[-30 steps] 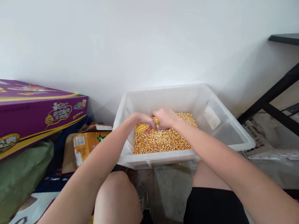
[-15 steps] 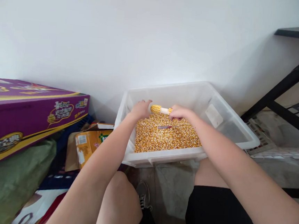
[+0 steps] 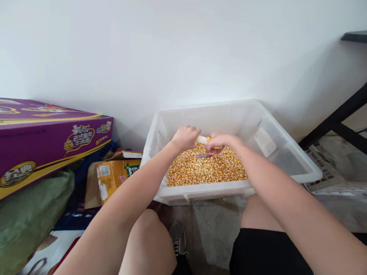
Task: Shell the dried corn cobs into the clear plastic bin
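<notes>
Both hands hold a corn cob (image 3: pixel 202 139) level above the bin. Its middle is bare and white, and some yellow kernels show by the right hand. My left hand (image 3: pixel 186 137) is closed around the left end, hiding it. My right hand (image 3: pixel 220 142) is wrapped round the right end. Below lie loose corn kernels (image 3: pixel 204 173) spread over the floor of a translucent white plastic bin (image 3: pixel 185 194). A slim tool with a greyish-purple handle (image 3: pixel 203 156) rests on the kernels just under the right hand.
A large purple carton (image 3: pixel 48 143) stands at the left, above a green bag (image 3: pixel 32 214). Beside the bin is an open cardboard box with an orange packet (image 3: pixel 110 180). A black metal frame (image 3: pixel 352 113) rises at the right. A white wall is behind the bin.
My left hand has moved right and closed on the cob's left end, which was exposed with yellow kernels before. My right hand still grips the other end.
</notes>
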Motion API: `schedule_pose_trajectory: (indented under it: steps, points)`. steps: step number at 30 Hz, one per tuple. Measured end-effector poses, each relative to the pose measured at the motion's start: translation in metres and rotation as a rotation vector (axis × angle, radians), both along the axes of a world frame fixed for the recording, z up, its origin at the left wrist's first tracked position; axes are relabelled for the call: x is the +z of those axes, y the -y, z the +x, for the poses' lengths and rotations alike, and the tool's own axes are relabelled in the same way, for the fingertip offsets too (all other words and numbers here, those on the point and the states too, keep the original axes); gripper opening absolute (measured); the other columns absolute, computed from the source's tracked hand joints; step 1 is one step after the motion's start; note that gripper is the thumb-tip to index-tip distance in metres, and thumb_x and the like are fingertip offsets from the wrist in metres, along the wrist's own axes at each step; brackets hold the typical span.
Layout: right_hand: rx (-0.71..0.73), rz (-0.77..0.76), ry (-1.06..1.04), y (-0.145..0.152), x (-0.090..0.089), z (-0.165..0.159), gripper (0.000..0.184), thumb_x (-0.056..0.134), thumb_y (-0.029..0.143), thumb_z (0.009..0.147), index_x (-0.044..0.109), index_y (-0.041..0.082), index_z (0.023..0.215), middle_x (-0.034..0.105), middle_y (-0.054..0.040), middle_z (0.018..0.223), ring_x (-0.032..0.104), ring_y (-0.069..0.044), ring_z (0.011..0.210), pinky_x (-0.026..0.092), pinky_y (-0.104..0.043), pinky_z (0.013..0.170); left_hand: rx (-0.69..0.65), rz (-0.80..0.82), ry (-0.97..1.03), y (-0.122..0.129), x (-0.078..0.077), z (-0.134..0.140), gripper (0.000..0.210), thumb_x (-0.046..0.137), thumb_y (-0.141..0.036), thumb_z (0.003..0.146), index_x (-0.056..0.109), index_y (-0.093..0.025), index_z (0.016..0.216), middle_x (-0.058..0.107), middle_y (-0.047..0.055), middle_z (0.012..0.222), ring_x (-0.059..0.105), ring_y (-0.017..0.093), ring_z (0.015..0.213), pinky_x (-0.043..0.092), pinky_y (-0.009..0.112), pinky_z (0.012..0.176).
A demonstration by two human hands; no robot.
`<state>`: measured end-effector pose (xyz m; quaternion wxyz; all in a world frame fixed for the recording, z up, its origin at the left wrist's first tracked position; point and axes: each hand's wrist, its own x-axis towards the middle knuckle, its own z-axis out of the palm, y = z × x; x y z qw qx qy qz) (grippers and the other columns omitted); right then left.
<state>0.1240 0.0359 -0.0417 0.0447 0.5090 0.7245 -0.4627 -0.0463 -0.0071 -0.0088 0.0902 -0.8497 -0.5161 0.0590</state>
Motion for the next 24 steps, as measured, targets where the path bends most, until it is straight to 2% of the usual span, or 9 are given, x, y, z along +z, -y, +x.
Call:
schedule_pose_trajectory:
  steps: [2, 6, 8, 12, 16, 20, 24]
  points:
    - [0.036, 0.164, 0.102, 0.003, 0.002, -0.004, 0.012, 0.067, 0.02, 0.06, 0.064, 0.011, 0.067, 0.063, -0.0063, 0.059, 0.06, -0.016, 0.053, 0.047, -0.026, 0.05, 0.024, -0.02, -0.012, 0.0, -0.001, 0.0, 0.036, 0.054, -0.023, 0.072, 0.063, -0.016, 0.106, 0.067, 0.014, 0.102, 0.063, 0.027, 0.095, 0.046, 0.034, 0.078]
    - [0.123, 0.608, 0.332, 0.012, 0.009, -0.013, 0.026, 0.067, 0.028, 0.063, 0.072, 0.011, 0.082, 0.07, -0.0155, 0.075, 0.067, -0.028, 0.07, 0.049, -0.032, 0.059, 0.049, -0.071, 0.006, -0.003, -0.008, -0.005, 0.03, 0.053, -0.027, 0.068, 0.069, -0.018, 0.093, 0.07, 0.013, 0.09, 0.066, 0.027, 0.084, 0.047, 0.032, 0.068]
    - [0.166, 0.74, 0.388, 0.016, 0.011, -0.018, 0.032, 0.069, 0.031, 0.064, 0.073, 0.011, 0.089, 0.071, -0.0182, 0.083, 0.068, -0.031, 0.078, 0.049, -0.034, 0.064, 0.047, -0.11, 0.048, -0.005, -0.012, -0.007, 0.03, 0.053, -0.027, 0.067, 0.07, -0.019, 0.09, 0.071, 0.011, 0.085, 0.067, 0.026, 0.078, 0.046, 0.031, 0.063]
    - [0.24, 0.85, 0.444, 0.021, 0.013, -0.023, 0.033, 0.069, 0.031, 0.067, 0.073, 0.011, 0.093, 0.071, -0.021, 0.091, 0.067, -0.034, 0.087, 0.049, -0.037, 0.074, 0.081, -0.26, 0.126, -0.011, -0.014, -0.013, 0.028, 0.057, -0.028, 0.06, 0.071, -0.02, 0.083, 0.07, 0.006, 0.074, 0.065, 0.022, 0.068, 0.044, 0.027, 0.056]
    - [0.285, 0.879, 0.405, 0.024, 0.013, -0.026, 0.031, 0.068, 0.029, 0.07, 0.074, 0.013, 0.096, 0.071, -0.0206, 0.096, 0.064, -0.035, 0.099, 0.044, -0.04, 0.085, 0.163, -0.523, 0.22, -0.02, -0.012, -0.02, 0.022, 0.063, -0.029, 0.054, 0.068, -0.02, 0.073, 0.065, 0.002, 0.062, 0.062, 0.019, 0.059, 0.043, 0.026, 0.05]
    - [0.354, 0.912, 0.393, 0.031, 0.014, -0.03, 0.028, 0.065, 0.028, 0.072, 0.073, 0.012, 0.094, 0.07, -0.0211, 0.096, 0.064, -0.035, 0.097, 0.044, -0.039, 0.083, 0.168, -0.832, 0.353, -0.023, -0.012, -0.031, 0.018, 0.066, -0.035, 0.053, 0.065, -0.018, 0.06, 0.062, 0.004, 0.058, 0.062, 0.02, 0.057, 0.046, 0.029, 0.047]
    - [0.381, 0.985, 0.362, 0.038, 0.017, -0.033, 0.03, 0.06, 0.026, 0.076, 0.07, 0.009, 0.098, 0.07, -0.0228, 0.096, 0.065, -0.034, 0.094, 0.044, -0.038, 0.08, 0.193, -1.046, 0.335, -0.02, -0.011, -0.041, 0.022, 0.061, -0.04, 0.059, 0.067, -0.019, 0.057, 0.066, 0.009, 0.063, 0.065, 0.024, 0.063, 0.05, 0.034, 0.05]
